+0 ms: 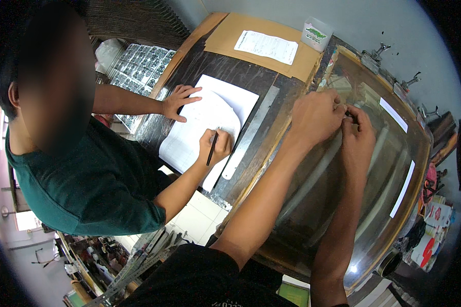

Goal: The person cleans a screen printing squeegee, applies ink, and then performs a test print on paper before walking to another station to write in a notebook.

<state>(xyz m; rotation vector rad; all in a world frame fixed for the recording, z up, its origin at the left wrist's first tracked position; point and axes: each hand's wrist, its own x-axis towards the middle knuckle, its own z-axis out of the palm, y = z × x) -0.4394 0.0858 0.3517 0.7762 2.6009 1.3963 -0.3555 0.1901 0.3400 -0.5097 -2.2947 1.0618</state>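
My left hand (316,116) and my right hand (359,127) meet over the far part of a wood-framed glass table (317,199). The fingertips of both are pinched together, almost touching each other. Whatever sits between them is too small and hidden to make out. Under the glass, pale curved tubes show through. Two white strips, one farther off (393,114) and one nearer (402,189), lie on the glass to the right of my hands.
On my left, a person in a green shirt (87,179) writes with a black pen (212,148) in an open notebook (200,117). Beside it lies a metal ruler (251,133). Farther back are brown card sheets (220,43), a printed paper (266,47) and a plastic container (315,35). Metal clamps (379,51) line the glass table's far edge.
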